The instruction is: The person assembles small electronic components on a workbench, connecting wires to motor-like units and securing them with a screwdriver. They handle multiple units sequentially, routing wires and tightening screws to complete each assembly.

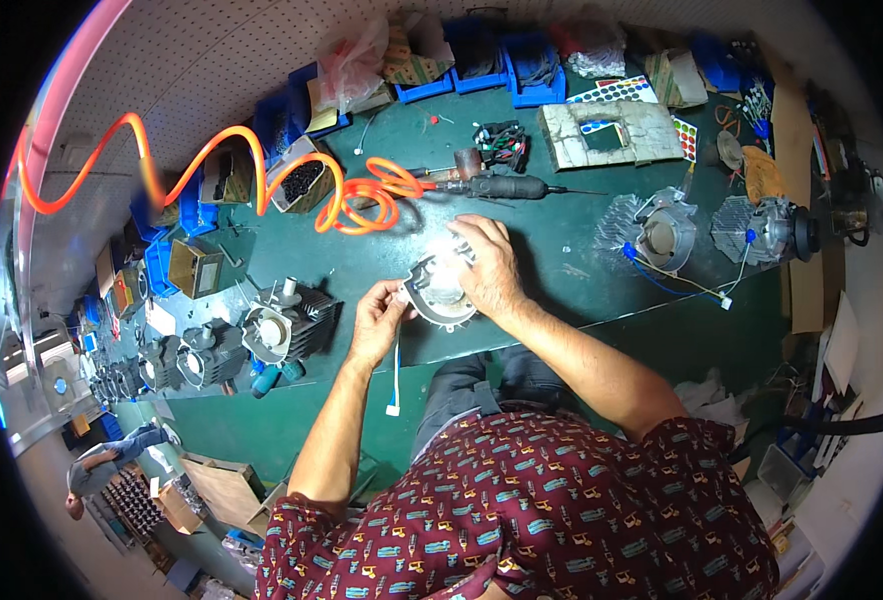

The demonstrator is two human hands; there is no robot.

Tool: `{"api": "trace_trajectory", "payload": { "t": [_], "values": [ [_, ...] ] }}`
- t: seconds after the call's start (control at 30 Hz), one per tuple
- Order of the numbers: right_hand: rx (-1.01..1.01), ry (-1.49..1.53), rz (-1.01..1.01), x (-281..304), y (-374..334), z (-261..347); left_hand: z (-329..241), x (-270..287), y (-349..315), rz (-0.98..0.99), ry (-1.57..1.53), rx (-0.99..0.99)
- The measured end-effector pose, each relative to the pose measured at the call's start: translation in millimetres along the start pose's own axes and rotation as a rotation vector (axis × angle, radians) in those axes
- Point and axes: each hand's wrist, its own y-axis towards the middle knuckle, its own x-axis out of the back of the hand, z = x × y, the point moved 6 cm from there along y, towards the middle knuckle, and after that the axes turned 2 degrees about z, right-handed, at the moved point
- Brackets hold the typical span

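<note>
A round silver metal motor housing (444, 297) is at the bench's near edge, its inside brightly lit and partly washed out. My left hand (377, 318) pinches its left rim, fingers closed. From there a thin cable (397, 370) hangs over the edge, ending in a white plug (393, 409). My right hand (488, 266) is closed round the housing's upper right side, its fingers reaching over the far rim. A black inline power screwdriver (507, 187) lies behind, joined to a coiled orange air hose (367, 205).
Two finned motor assemblies (659, 235) (757, 232) with wires stand at right. Further finned units (284, 325) line the left bench edge beside a teal power tool (280, 376). Blue bins (535, 75) and a pale block (610, 137) stand at the back. A person (112, 465) is far left.
</note>
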Motion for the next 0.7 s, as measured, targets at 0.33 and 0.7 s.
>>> {"api": "trace_trajectory", "payload": {
  "t": [0.33, 0.7],
  "values": [
    [-0.006, 0.059, -0.017, -16, 4, 17, 5, 12, -11, -0.106, 0.125, -0.093],
    [0.009, 0.051, -0.011, -14, 1, 14, 9, 13, -3, -0.099, 0.157, -0.081]
  ]
}}
